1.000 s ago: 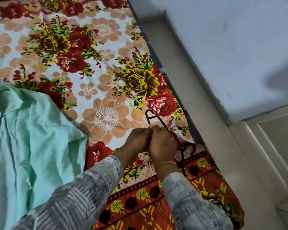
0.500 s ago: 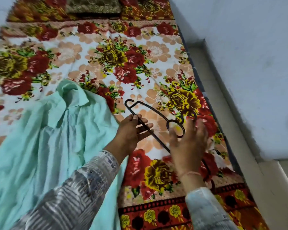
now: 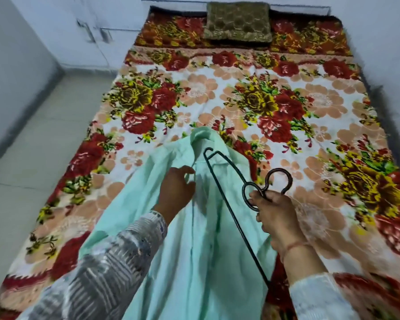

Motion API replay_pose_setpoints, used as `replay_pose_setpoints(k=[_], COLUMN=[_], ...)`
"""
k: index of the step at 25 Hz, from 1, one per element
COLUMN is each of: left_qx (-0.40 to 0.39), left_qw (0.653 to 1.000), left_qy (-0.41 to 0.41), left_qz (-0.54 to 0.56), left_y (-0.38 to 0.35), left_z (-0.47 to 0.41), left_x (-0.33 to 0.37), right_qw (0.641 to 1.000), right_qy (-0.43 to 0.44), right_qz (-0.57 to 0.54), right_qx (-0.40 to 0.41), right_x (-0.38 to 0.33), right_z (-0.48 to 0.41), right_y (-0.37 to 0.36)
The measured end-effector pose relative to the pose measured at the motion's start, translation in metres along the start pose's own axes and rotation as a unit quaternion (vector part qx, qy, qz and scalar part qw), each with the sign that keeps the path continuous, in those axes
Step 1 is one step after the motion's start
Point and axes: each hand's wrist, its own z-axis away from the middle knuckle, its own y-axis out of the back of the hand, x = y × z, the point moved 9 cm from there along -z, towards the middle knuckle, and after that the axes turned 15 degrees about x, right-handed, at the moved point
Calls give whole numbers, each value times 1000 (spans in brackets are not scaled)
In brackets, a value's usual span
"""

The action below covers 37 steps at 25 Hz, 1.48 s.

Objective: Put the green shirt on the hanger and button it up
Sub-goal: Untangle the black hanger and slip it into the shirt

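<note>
The pale green shirt (image 3: 194, 239) lies spread lengthwise on the bed, collar pointing away from me. My left hand (image 3: 177, 188) rests on its front just below the collar, fingertips pinching the fabric edge by the placket. My right hand (image 3: 275, 213) grips the black metal hanger (image 3: 226, 195) at the base of its hook. The hanger is held above the shirt's right side, edge-on, one end near the collar and the other down by my right wrist.
The bed carries a floral blanket (image 3: 263, 105) in red, yellow and peach. A brown-gold pillow (image 3: 238, 21) sits at the head. Pale tiled floor (image 3: 32, 158) runs along the left, with white walls and a cupboard door behind.
My left hand let go of the hanger and moved onto the shirt's front. My right hand took hold of the hanger at its hook and carried it left over the shirt.
</note>
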Motion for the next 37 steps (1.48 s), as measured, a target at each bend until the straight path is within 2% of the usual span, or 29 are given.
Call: replay_pose_setpoints(k=[2, 4, 5, 7, 9, 10, 12, 15, 16, 17, 19, 20, 22, 24, 26, 29, 30, 31, 32, 33, 34, 35, 36, 37], left_qx=[-62, -102, -85, 14, 127, 157, 139, 49, 17, -22, -102, -87, 34, 90, 40, -58, -67, -60, -41, -21, -7, -1, 4, 10], left_qw=[982, 968, 977, 995, 987, 979, 972, 957, 957, 959, 948, 949, 975, 981, 988, 982, 976, 972, 973, 973, 972, 970, 969, 969], left_qy=[-97, -120, -112, -89, -86, -101, -137, -210, -205, -165, -33, -10, -79, -149, -125, -41, -20, -11, -5, 3, 16, 31, 40, 41], left_qz=[-149, -193, -161, -49, 46, 77, 132, 192, 205, 227, 301, 304, 206, 89, 82, 175, 207, 226, 228, 230, 235, 242, 244, 242], left_y=[-16, -25, -18, 16, 61, 80, 99, 102, 97, 92, 85, 90, 116, 126, 115, 87, 79, 75, 76, 77, 78, 77, 77, 78], left_z=[-19, -31, -37, -56, -71, -79, -88, -79, -79, -82, -92, -100, -125, -146, -161, -175, -179, -182, -184, -187, -189, -189, -188, -188], left_x=[-31, -51, -53, -51, -48, -43, -26, -4, -8, -18, -47, -60, -75, -70, -57, -40, -41, -42, -46, -52, -58, -62, -64, -64], right_qw=[1000, 998, 998, 997, 996, 995, 989, 971, 964, 958, 940, 926, 910, 918, 912, 856, 852, 864, 896, 936, 962, 959, 941, 929], right_qy=[16, 20, 21, 24, 17, 10, 21, 51, 66, 85, 165, 211, 264, 258, 263, 319, 317, 300, 272, 244, 231, 234, 226, 212], right_qz=[24, 49, 57, 74, 87, 91, 106, 140, 154, 168, 211, 240, 263, 237, 236, 313, 307, 275, 216, 158, 126, 149, 204, 261], right_qx=[9, 23, 27, 29, -6, -37, -103, -185, -206, -216, -209, -200, -179, -186, -209, -258, -283, -296, -278, -200, -70, 65, 149, 157], right_x=[-3, -6, -9, -20, -31, -40, -65, -99, -106, -112, -126, -133, -143, -154, -161, -168, -165, -162, -162, -161, -161, -158, -150, -138], right_z=[1, 3, 5, 10, 16, 19, 23, 20, 14, 5, -13, -19, -27, -27, -20, 1, 5, 6, -1, -20, -43, -60, -71, -78], right_y=[-21, -33, -37, -45, -62, -80, -132, -224, -249, -268, -291, -296, -296, -296, -301, -308, -307, -302, -290, -269, -237, -202, -175, -165])
